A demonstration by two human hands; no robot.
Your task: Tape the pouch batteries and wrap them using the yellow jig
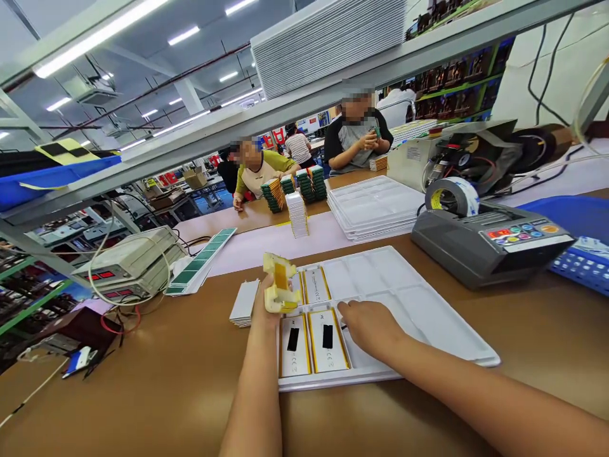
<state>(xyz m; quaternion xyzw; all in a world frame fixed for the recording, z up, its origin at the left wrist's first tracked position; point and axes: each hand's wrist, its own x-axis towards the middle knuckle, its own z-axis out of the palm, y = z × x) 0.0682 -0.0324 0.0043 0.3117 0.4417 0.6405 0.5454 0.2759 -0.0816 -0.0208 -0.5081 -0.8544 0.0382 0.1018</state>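
My left hand (265, 304) is closed around a pale yellow plastic fixture (275, 303) with an orange middle, held up over the left edge of a white moulded tray (442, 317). Two flat white battery packs with yellow edges lie in the tray's near left part: the left pack (295, 365) and the right pack (329, 357) each carry a black strip. Behind them is another battery pack (314, 285) without a visible strip; one more is partly hidden by the fixture. My right hand (373, 327) is over the tray beside the near packs, fingers closed, a small dark bit showing beneath them.
A tape dispenser (490, 244) stands at the right, near a blue basket (580, 266). White pieces (245, 303) are stacked left of the tray. Stacked trays (373, 206) and power supplies (128, 263) stand further back. Two people sit across the bench under a shelf beam (295, 105).
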